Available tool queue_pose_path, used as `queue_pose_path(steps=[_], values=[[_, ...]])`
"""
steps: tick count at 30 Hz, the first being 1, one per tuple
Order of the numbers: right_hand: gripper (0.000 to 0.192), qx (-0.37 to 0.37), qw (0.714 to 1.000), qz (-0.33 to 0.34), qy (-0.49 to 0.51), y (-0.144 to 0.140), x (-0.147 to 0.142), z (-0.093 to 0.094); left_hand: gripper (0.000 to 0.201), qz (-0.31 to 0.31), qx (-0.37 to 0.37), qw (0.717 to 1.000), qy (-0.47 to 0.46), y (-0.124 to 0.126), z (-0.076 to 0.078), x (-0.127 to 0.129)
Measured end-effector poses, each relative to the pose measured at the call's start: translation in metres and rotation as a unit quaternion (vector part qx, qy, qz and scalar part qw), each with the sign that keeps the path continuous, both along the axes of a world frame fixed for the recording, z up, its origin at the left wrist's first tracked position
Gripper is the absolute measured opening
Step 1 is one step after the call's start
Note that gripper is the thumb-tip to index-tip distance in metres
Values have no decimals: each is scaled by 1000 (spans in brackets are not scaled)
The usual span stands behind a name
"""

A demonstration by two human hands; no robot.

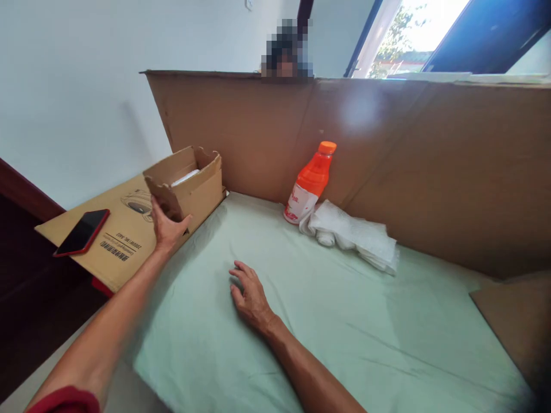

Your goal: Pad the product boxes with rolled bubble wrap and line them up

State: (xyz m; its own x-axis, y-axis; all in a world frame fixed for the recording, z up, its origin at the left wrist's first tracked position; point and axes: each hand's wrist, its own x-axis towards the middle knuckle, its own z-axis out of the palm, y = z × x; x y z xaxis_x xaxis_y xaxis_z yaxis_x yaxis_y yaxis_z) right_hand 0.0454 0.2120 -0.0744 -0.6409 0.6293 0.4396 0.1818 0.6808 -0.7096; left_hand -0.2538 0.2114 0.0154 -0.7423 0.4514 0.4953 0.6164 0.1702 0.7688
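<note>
My left hand (pixel 169 228) is at the near end of a small open-topped cardboard box (pixel 202 192), fingers along its left side and thumb at the right, gripping it. Something white (pixel 185 178) shows inside the box. My right hand (pixel 252 298) lies on the pale green cloth (pixel 344 321), palm down, its fingers slightly spread and holding nothing. Farther back, an orange bottle (pixel 313 178) with a white label leans against the cardboard panel. Folded white cloths (pixel 355 232) lie beside the bottle's base.
A tall cardboard panel (pixel 241 120) borders the back. On the left, a phone with a red edge (pixel 84 232) rests on a flat printed carton (pixel 118 241). Another cardboard piece (pixel 516 321) stands at the right edge. A person (pixel 287 51) is behind the panel.
</note>
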Motion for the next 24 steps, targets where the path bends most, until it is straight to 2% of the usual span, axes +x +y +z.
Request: queue_pose_path(steps=[3, 6, 15, 17, 19, 21, 24], values=[[41, 20, 1000, -10, -7, -1, 4, 4, 115, 26, -9, 1000, -6, 38, 6, -3], [40, 40, 999, -11, -12, -2, 5, 4, 114, 36, -13, 999, -18, 62, 9, -5], [38, 36, 999, -20, -11, -3, 2, 0, 120, 32, -32, 998, -34, 82, 12, -13], [37, 29, 999, -20, -11, -4, 2, -1, 118, 26, -29, 999, -34, 79, 9, -10], [37, 25, 1000, -16, -6, -3, 2, -1, 116, 22, -25, 999, -30, 68, 0, 1], [36, 19, 1000, -12, 0, -1, 2, -1, 110, 11, -28, 999, -20, 48, -15, 20], [34, -5, 1000, -15, 0, 2, 0, 4, 95, -54, -58, 997, 0, 9, -44, 60]])
